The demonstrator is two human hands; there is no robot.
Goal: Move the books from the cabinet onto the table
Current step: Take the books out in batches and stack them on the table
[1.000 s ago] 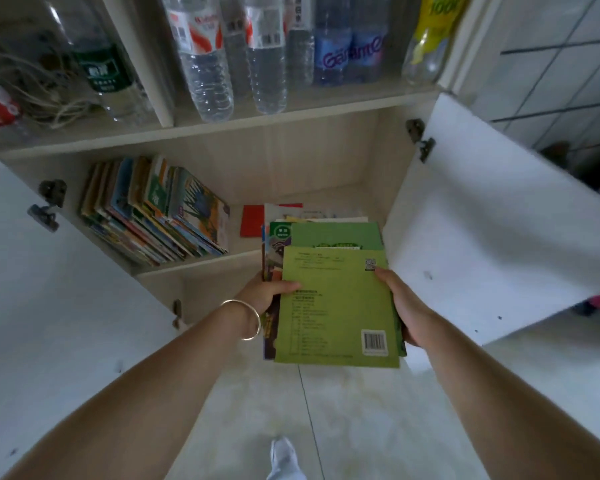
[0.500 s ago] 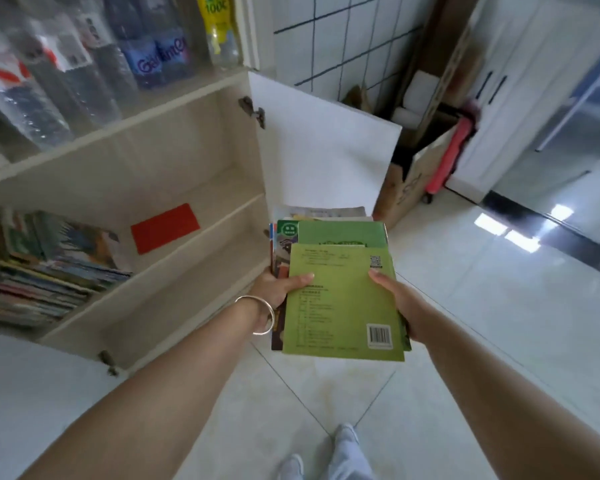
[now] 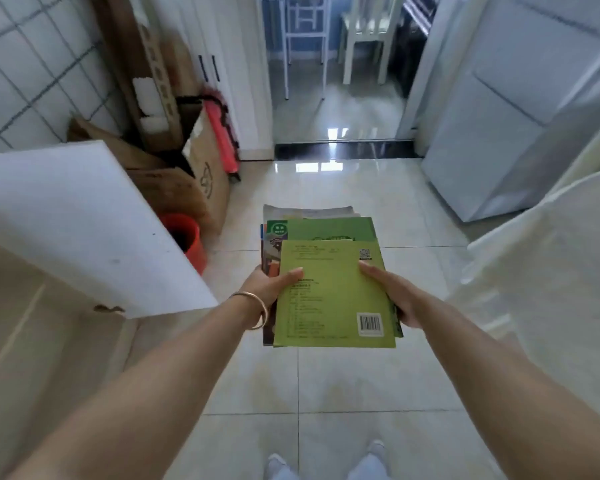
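Note:
I hold a stack of books (image 3: 329, 289) flat in front of me over the tiled floor. The top one has a light green back cover with a barcode; darker green and paler books stick out behind it. My left hand (image 3: 269, 284), with a bangle on the wrist, grips the stack's left edge, thumb on top. My right hand (image 3: 394, 294) grips the right edge. The cabinet's open white door (image 3: 80, 223) stands at the left; the cabinet shelves are out of view. Through the doorway ahead, white table legs (image 3: 303, 46) show.
Cardboard boxes (image 3: 191, 161), a red roll and an orange bucket (image 3: 187, 237) crowd the left corner. A white fridge (image 3: 506, 119) and a white covered surface (image 3: 561, 271) line the right. A white chair (image 3: 368, 32) stands beyond the doorway. My shoes show at the bottom.
My view has swung right, away from the cabinet shelves and toward the doorway. Both hands keep the same grip on the stack, which stays in front of me.

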